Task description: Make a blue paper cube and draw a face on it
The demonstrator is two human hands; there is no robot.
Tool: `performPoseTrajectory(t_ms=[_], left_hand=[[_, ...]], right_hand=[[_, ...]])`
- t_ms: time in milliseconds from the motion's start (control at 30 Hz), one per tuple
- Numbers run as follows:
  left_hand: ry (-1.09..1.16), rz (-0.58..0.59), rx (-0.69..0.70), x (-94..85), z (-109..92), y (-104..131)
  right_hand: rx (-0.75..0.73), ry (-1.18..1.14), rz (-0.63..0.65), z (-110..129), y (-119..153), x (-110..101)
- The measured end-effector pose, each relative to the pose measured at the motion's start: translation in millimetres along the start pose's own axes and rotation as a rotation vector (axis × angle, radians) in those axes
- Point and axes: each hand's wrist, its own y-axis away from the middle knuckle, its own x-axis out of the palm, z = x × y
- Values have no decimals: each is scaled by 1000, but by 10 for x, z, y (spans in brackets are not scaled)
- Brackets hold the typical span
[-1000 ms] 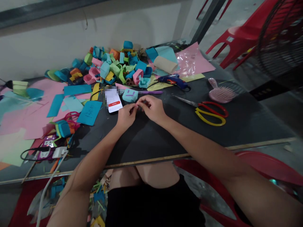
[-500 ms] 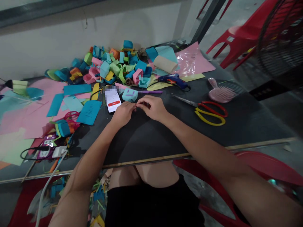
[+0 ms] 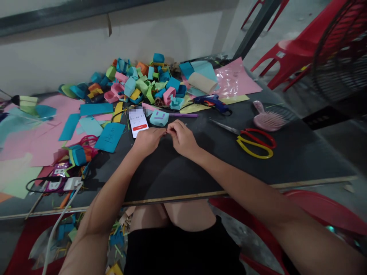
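Note:
My left hand point(image 3: 148, 142) and my right hand point(image 3: 182, 138) meet fingertip to fingertip above the dark table point(image 3: 177, 175). Both are closed in a pinch, and whatever sits between the fingertips is too small to make out. Just beyond them lies a light blue folded paper piece point(image 3: 159, 118) with purple marks, and a purple pen point(image 3: 183, 115) beside it. A phone point(image 3: 138, 121) with a lit screen rests against the far side of my left hand, partly covered by it.
Folded paper pieces point(image 3: 142, 82) are heaped at the back by the wall. Scissors point(image 3: 255, 143), a pink hairbrush point(image 3: 268, 118) and a glue gun point(image 3: 212, 102) lie to the right. Paper sheets point(image 3: 37, 141), a power strip and a white cable are on the left.
The view has shifted slightly, so the table items sit a little lower. My hands stay together, with the right fingers more curled and slightly changed in angle.

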Motion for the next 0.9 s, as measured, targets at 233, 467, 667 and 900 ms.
performPoseTrajectory(t_ms=[233, 467, 667, 900], left_hand=[[368, -183, -226, 137, -3, 7], [640, -294, -302, 139, 13, -7], [717, -256, -278, 106, 42, 3], [584, -216, -199, 118, 101, 23]], right_hand=[[64, -111, -179, -75, -64, -35], [122, -292, -140, -100, -41, -4], [4, -233, -37, -85, -43, -20], [-70, -166, 104, -117, -69, -90]])
